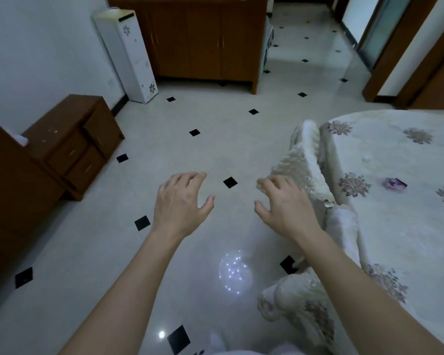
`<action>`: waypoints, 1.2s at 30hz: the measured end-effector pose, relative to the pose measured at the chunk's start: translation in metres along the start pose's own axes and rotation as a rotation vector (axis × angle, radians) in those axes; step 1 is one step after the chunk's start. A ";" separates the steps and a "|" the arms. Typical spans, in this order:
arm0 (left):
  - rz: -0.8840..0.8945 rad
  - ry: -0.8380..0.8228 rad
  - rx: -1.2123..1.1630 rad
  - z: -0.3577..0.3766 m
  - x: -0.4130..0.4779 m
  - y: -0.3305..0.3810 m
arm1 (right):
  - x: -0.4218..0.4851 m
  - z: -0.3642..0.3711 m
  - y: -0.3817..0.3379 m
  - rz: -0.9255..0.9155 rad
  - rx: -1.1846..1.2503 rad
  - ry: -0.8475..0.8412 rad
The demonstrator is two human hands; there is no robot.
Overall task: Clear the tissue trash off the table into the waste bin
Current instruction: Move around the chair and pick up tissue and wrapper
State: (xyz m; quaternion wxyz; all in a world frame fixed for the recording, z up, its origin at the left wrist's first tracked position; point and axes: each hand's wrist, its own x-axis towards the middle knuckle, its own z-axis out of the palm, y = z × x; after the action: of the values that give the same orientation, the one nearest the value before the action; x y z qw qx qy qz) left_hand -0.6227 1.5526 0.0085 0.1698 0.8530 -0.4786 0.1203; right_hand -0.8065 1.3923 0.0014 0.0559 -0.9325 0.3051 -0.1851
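Head view
Left hand (182,201): mine, stretched out over the floor (215,149) at centre frame, palm down, fingers spread and loosely bent, holding nothing.
Right hand (282,203): just right of centre, palm down, fingers spread and relaxed, holding nothing. Its fingertips overlap the lower edge of a chair (300,160) cover, and I cannot tell if they touch it.
Tissue (394,183): a small crumpled purple piece lying on the table, at the right of the frame, well apart from both my hands.
Table (408,226): fills the right side, under a cream cloth with purple flowers.
Chair: cream-covered back, standing between my right hand and the table's edge.
Second chair (292,303): same cover, at lower right, under my right forearm.
Floor: pale glossy tiles with small black diamonds.
Cabinet (203,39): brown wood, top centre.
Dispenser (131,55): white, upper left, beside the cabinet.
Drawers (72,139): brown, at left against the wall.
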 end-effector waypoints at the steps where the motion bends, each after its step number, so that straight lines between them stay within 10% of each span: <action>1: 0.010 -0.003 -0.010 0.004 0.011 -0.004 | 0.009 0.004 0.001 0.015 -0.003 -0.001; 19: 0.215 -0.092 -0.085 0.121 0.269 0.004 | 0.215 0.070 0.116 0.216 -0.032 0.057; 36: 0.642 -0.270 -0.260 0.243 0.511 0.183 | 0.309 0.056 0.323 0.632 -0.124 0.160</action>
State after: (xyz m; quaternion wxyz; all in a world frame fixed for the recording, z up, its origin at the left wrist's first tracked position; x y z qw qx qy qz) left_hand -0.5073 0.9692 0.0059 0.1656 0.6391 -0.7510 -0.0079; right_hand -0.7322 0.9483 -0.0245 0.0296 -0.7757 0.5936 -0.2125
